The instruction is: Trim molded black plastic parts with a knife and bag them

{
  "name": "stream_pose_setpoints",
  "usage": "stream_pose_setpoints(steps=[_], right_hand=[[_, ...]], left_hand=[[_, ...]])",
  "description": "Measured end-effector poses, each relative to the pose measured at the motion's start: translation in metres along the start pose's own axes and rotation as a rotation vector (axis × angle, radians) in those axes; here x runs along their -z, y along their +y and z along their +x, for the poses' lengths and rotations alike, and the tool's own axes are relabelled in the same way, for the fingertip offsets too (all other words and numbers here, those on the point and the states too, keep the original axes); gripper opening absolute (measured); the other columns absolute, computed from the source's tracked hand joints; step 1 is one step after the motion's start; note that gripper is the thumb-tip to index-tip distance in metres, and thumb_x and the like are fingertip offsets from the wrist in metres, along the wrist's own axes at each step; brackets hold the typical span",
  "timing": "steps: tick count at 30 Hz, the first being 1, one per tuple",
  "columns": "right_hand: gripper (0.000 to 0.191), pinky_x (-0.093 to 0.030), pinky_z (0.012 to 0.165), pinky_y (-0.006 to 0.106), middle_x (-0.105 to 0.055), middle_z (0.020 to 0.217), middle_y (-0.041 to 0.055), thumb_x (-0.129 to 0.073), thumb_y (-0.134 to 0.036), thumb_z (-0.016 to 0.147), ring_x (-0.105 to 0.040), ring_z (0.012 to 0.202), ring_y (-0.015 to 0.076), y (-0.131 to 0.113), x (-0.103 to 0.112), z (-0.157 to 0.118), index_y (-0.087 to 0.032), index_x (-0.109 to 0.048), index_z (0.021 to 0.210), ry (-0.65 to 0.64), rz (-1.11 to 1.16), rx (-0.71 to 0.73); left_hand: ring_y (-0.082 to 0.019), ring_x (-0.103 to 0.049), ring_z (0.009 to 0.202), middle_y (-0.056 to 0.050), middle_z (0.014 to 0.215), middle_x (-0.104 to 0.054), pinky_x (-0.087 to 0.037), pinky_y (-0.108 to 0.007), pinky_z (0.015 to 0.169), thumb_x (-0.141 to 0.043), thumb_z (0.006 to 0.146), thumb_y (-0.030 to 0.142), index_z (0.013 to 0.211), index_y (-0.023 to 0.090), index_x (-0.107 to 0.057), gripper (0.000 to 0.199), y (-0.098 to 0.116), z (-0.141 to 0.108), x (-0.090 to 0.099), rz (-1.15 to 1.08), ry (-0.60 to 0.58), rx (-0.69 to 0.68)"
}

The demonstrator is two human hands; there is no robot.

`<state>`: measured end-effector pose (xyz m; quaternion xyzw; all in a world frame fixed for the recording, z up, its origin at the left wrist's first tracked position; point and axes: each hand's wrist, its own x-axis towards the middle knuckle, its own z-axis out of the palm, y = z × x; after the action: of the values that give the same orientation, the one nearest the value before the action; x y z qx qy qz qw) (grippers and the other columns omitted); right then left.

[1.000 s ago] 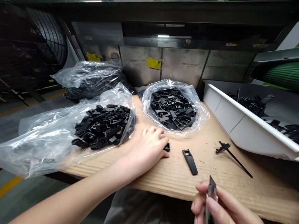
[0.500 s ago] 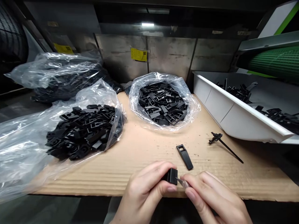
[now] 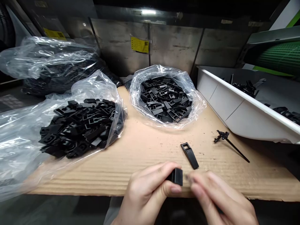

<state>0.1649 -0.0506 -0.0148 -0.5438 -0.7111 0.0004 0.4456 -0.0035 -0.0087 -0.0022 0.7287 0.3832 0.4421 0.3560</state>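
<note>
A small black plastic block point(image 3: 177, 177) is pinched between the thumb and index finger of my left hand point(image 3: 148, 190), its flat end facing right. Just to the right, my right hand point(image 3: 217, 195) is closed in a pinch and blurred by motion. Only a smear of the small knife blade point(image 3: 188, 177) shows at its fingertips, apart from the block. Beyond the hands, a flat black plastic clip point(image 3: 189, 155) with a square hole lies on the cardboard point(image 3: 145, 147).
An open clear bag of black clips point(image 3: 166, 101) stands at the back. More black blocks point(image 3: 79, 128) spill from a bag at left, with a filled bag point(image 3: 58, 68) behind. At right are a black sprue piece point(image 3: 231, 145) and a white bin point(image 3: 234, 106) with dark parts.
The blade in my right hand has drawn away to the right from the block, and is now blurred. My left hand still holds the block. The view has shifted slightly.
</note>
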Motion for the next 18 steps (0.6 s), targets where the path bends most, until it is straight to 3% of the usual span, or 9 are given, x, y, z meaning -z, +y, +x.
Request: stream_pose_setpoints(steps=[4,9,14,18], right_hand=[[0.017,-0.047,0.062,0.020,-0.066,0.083,0.0044,-0.054,-0.017,0.079,-0.062,0.075,0.0152,0.010,0.016,0.000,-0.020,-0.060,0.095,0.040,-0.091,-0.057],[0.016,-0.043,0.051,0.012,-0.060,0.062,-0.0081,-0.043,-0.021,0.085,-0.055,0.050,0.0055,-0.003,0.018,0.002,-0.029,-0.056,0.090,-0.050,0.168,-0.211],[0.020,-0.037,0.045,0.016,-0.048,0.054,-0.0050,-0.040,-0.022,0.086,-0.051,0.049,0.0075,-0.015,0.003,0.009,-0.023,-0.050,0.068,-0.168,0.234,-0.239],[0.018,-0.036,0.046,0.016,-0.047,0.055,-0.0045,-0.042,-0.019,0.085,-0.049,0.050,0.0079,-0.013,-0.001,0.012,-0.022,-0.052,0.070,-0.206,0.277,-0.185]], left_hand=[[-0.015,-0.065,0.065,0.000,0.070,-0.070,-0.049,-0.018,0.060,-0.057,0.079,0.024,0.089,0.021,-0.067,0.014,0.001,-0.002,0.001,-0.058,-0.055,-0.034],[-0.013,-0.062,0.087,0.003,0.095,-0.068,-0.045,-0.013,0.076,-0.058,0.078,0.011,0.103,0.026,-0.061,0.029,-0.001,-0.004,0.001,-0.070,-0.071,-0.093],[-0.016,-0.059,0.096,0.000,0.105,-0.065,-0.045,-0.018,0.083,-0.055,0.077,0.004,0.111,0.026,-0.056,0.041,-0.006,-0.004,0.004,-0.019,-0.131,-0.148],[-0.015,-0.059,0.094,0.002,0.102,-0.065,-0.045,-0.018,0.082,-0.054,0.077,0.003,0.108,0.027,-0.057,0.039,-0.003,-0.003,0.003,-0.044,-0.099,-0.147]])
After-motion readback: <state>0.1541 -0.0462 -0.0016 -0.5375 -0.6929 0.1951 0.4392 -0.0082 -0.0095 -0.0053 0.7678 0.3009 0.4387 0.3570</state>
